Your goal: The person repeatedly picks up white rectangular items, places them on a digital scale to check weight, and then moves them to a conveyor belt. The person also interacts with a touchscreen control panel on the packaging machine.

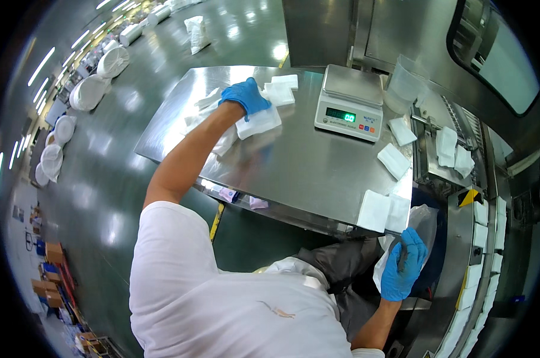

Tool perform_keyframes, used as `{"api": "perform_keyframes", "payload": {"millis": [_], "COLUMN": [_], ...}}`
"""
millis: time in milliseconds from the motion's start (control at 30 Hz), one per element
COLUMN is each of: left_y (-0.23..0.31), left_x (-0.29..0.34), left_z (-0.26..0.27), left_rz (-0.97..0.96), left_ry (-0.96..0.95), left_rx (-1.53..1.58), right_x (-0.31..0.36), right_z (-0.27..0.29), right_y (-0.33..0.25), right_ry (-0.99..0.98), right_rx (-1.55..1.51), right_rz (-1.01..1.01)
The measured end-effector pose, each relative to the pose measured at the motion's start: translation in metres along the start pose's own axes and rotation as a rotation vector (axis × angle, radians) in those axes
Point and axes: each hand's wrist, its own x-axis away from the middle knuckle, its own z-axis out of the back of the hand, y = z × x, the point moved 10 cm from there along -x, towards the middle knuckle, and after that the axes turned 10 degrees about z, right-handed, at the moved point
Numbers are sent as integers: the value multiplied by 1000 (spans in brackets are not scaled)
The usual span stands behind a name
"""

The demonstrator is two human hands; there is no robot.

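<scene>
My left hand (246, 98), in a blue glove, reaches to the far left of a steel table. Its fingers are bent down onto a loose heap of white folded sheets (259, 122) and close on some of them. My right hand (403, 268), also gloved in blue, is off the table's near right corner with its fingers curled. Something dark shows by its palm, too unclear to name. Beside it hangs a clear plastic bag (425, 224). Close by, a white folded stack (372, 211) lies at the table corner.
On the steel table (282, 173) stand a digital scale (350, 104) and a clear plastic jug (405, 83). More white packs (394, 161) lie near the right edge. A conveyor (465, 292) carrying white stacks runs along the right. Small packets (228, 194) sit on a shelf below.
</scene>
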Motion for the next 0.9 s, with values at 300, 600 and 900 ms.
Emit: {"api": "perform_keyframes", "payload": {"millis": [300, 600, 900], "left_y": [-58, -49, 159], "left_x": [-57, 8, 224], "left_z": [-3, 75, 1], "left_rz": [-149, -162, -443], "left_ry": [-280, 24, -729], "left_rx": [444, 1048, 1396], "right_x": [-5, -56, -76], "right_z": [4, -2, -73], "right_y": [-1, -53, -121], "right_ry": [2, 0, -22], "right_rx": [-57, -146, -34], "right_rz": [2, 191, 334]}}
